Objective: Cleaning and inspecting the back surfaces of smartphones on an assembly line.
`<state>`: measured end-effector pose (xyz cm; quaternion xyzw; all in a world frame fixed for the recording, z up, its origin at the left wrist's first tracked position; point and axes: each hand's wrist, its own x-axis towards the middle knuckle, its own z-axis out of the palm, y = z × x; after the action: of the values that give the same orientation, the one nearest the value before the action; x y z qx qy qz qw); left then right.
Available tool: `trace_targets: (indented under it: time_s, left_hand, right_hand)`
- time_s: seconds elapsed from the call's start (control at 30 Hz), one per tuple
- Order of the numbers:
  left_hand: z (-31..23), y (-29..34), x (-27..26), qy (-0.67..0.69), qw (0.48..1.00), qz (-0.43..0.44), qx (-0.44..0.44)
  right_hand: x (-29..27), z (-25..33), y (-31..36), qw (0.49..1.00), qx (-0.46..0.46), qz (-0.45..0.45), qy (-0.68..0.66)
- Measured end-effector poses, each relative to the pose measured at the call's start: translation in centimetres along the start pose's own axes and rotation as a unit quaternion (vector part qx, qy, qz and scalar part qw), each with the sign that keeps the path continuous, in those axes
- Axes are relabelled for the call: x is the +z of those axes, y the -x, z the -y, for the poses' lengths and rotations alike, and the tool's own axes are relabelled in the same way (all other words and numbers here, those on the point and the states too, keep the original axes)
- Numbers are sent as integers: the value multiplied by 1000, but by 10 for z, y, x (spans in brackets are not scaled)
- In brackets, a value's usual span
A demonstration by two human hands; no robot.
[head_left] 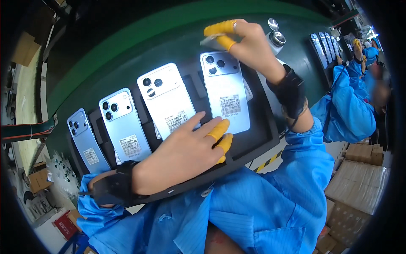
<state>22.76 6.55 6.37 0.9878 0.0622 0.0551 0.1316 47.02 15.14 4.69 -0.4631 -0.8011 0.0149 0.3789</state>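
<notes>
Four light-blue smartphones lie back side up in a black tray [265, 142], camera ends away from me. My left hand [179, 146] reaches across the tray, fingers apart, with yellow finger cots on some of them. Its fingertips are at the lower left edge of the rightmost phone [228, 91]; the hand partly covers the neighbouring phone [163, 86]. Above the rightmost phone's camera end, my right hand [249, 42], also in yellow finger cots, pinches a small whitish wipe [215, 43]. Farther left lie another phone [122, 122] and the leftmost phone [86, 139].
A metal-topped dispenser bottle [275, 40] stands beyond my right wrist on the green work surface [190, 36]. At the far right, people in blue smocks [353, 101] work beside more phones [323, 48]. Cardboard boxes [359, 182] are stacked at the lower right.
</notes>
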Motion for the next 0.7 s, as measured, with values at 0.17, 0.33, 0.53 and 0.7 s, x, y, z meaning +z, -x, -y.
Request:
trace_targets:
  time_s: [0.17,0.33,0.53,0.7]
  left_hand:
    - [-1,44,-51,-10,993,-5,-117]
    - [4,173,-69,-32,840,-87,-535]
    - [5,324,14,166,686,-231,-669]
    - [-4,316,51,415,543,-450,-575]
  right_hand:
    - [-43,-5,6,990,76,-64,-100]
    - [-86,-16,25,946,197,-114,-230]
    - [-86,-44,36,863,244,-146,-417]
    - [-85,-36,26,824,271,-88,-490]
